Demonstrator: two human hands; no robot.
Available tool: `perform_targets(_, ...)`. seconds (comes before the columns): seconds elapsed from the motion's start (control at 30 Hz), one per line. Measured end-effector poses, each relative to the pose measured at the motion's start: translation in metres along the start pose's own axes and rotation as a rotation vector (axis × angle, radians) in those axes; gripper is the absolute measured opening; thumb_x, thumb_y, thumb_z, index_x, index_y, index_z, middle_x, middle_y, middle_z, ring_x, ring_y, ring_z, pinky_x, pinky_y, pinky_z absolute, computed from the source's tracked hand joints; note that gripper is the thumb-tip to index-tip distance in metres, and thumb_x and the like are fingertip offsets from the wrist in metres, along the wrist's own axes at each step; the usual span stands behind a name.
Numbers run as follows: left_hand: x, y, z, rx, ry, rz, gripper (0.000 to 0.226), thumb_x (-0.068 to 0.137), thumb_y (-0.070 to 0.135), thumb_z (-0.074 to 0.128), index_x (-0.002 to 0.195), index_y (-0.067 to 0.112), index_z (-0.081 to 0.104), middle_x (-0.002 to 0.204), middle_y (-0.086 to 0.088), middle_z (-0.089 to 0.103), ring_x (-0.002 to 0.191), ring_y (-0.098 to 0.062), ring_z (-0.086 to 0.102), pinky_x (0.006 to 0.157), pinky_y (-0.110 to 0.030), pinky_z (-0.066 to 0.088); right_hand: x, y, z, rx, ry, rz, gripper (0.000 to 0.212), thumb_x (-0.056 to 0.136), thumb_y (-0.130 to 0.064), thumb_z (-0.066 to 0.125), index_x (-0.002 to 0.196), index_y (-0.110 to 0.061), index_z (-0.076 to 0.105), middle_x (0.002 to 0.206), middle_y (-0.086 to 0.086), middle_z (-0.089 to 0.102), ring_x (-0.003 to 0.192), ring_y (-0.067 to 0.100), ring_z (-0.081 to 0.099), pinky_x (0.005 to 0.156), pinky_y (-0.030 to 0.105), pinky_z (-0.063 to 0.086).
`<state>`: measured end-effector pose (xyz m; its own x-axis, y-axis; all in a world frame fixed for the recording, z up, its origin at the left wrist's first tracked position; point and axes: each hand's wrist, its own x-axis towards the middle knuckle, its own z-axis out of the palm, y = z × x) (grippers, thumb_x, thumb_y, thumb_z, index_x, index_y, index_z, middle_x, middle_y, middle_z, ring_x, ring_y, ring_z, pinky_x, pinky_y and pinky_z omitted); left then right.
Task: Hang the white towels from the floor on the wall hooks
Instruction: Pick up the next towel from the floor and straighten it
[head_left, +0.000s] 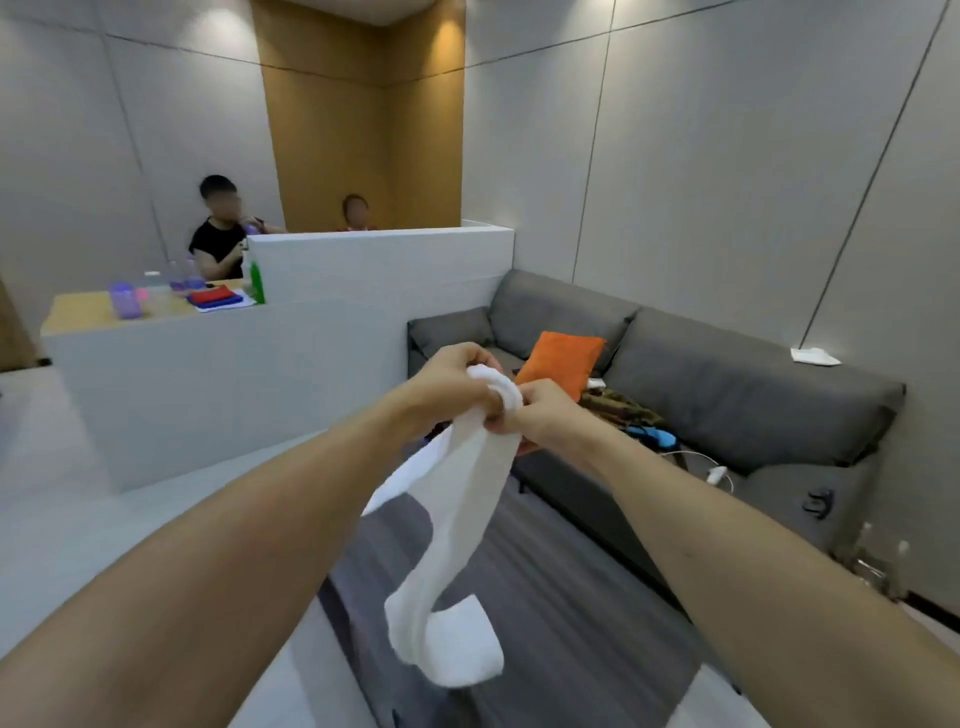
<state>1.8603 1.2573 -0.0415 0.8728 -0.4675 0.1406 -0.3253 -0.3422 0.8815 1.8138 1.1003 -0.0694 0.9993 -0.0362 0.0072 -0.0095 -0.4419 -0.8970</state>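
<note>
A white towel (462, 525) hangs in the air in front of me, bunched at its top and dangling down over the dark rug. My left hand (449, 387) grips the bunched top from the left. My right hand (535, 410) pinches the same bunched end from the right, so both hands meet at the towel's top. The towel's lower end curls loosely near the bottom middle of the view. No wall hook shows in this view.
A grey sofa (727, 395) with an orange cushion (563, 364) and loose clutter runs along the right wall. A low white partition (363, 291) stands ahead left, with two seated people behind it. A dark rug (561, 613) covers the floor below.
</note>
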Motion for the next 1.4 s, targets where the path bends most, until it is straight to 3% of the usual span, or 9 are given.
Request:
perform_targets(0.17,0.001,0.002,-0.004,-0.146,-0.143,-0.030,0.050,0.077,0.008,0.074,0.111,0.043,0.062,0.106,0.004,0.069,0.098,-0.013,0.067,0.078,-0.030,0.057,0.027,-0.013,-0.018,0.088,-0.015,-0.111,0.020,0.080,-0.014,0.072,0.099,-0.006,0.073,0.096,0.012,0.075,0.091,0.026,0.072,0.081,0.041,0.060)
perform_targets(0.27,-0.001,-0.017,0.008,-0.004,-0.168,-0.144,0.049,0.078,0.008,0.077,0.120,0.028,0.061,0.115,-0.001,0.068,0.106,-0.016,0.065,0.093,-0.037,0.055,0.039,-0.017,-0.028,0.249,-0.015,-0.123,0.020,0.085,-0.019,0.068,0.100,-0.006,0.073,0.099,0.012,0.075,0.093,0.024,0.072,0.085,0.043,0.059)
perform_targets(0.43,0.007,-0.053,0.025,0.154,0.242,-0.330,0.018,0.086,0.024,0.066,0.098,0.011,0.071,0.103,-0.010,0.071,0.097,-0.025,0.067,0.091,-0.044,0.054,0.063,-0.024,-0.038,0.426,0.040,-0.185,0.015,0.078,-0.025,0.074,0.087,-0.013,0.074,0.086,0.007,0.076,0.077,0.017,0.074,0.061,0.031,0.060)
perform_targets(0.6,0.009,-0.073,-0.009,0.282,0.331,-0.345,0.016,0.084,0.025,0.071,0.088,0.010,0.069,0.090,-0.008,0.070,0.091,-0.025,0.065,0.087,-0.037,0.053,0.096,-0.021,-0.049,0.481,0.083,-0.223,0.008,0.073,-0.025,0.078,0.071,-0.018,0.075,0.073,-0.001,0.075,0.068,0.013,0.073,0.052,0.022,0.054)
perform_targets(0.7,0.014,-0.074,-0.027,0.170,0.218,-0.342,0.020,0.082,0.032,0.077,0.078,0.017,0.064,0.078,0.002,0.065,0.078,-0.015,0.059,0.075,-0.030,0.049,0.118,-0.018,-0.049,0.539,0.085,-0.197,0.015,0.071,-0.027,0.080,0.080,-0.017,0.074,0.077,-0.002,0.076,0.071,0.013,0.074,0.051,0.021,0.054)
perform_targets(0.87,0.035,-0.084,-0.053,-0.063,0.133,-0.299,0.024,0.082,0.027,0.078,0.085,0.014,0.058,0.099,-0.007,0.075,0.096,-0.022,0.071,0.086,-0.042,0.056,0.166,-0.017,-0.030,0.534,0.083,-0.131,0.029,0.069,-0.031,0.084,0.090,-0.015,0.071,0.077,-0.004,0.075,0.072,0.012,0.073,0.061,0.028,0.056)
perform_targets(1.03,0.086,-0.112,-0.062,-0.096,0.046,-0.329,0.041,0.082,0.053,0.071,0.116,0.030,0.067,0.113,0.010,0.070,0.104,-0.012,0.067,0.091,-0.039,0.055,0.225,-0.027,0.013,0.517,0.036,-0.084,0.037,0.071,-0.031,0.083,0.101,-0.010,0.071,0.096,0.007,0.075,0.091,0.022,0.072,0.085,0.043,0.058)
perform_targets(1.17,0.136,-0.152,-0.090,-0.295,0.153,-0.324,0.026,0.092,0.031,0.065,0.114,0.017,0.070,0.110,-0.003,0.073,0.105,-0.024,0.068,0.096,-0.045,0.053,0.286,-0.038,0.048,0.473,-0.023,-0.048,0.040,0.069,-0.031,0.083,0.100,-0.009,0.071,0.094,0.007,0.075,0.090,0.024,0.072,0.086,0.047,0.058)
perform_targets(1.4,0.203,-0.270,-0.156,-0.028,0.251,-0.530,0.018,0.091,0.022,0.063,0.105,0.015,0.071,0.105,-0.006,0.071,0.098,-0.024,0.066,0.083,-0.035,0.054,0.416,-0.066,0.108,0.448,-0.008,0.044,0.040,0.073,-0.027,0.082,0.106,-0.010,0.068,0.101,0.007,0.074,0.095,0.024,0.071,0.091,0.046,0.056)
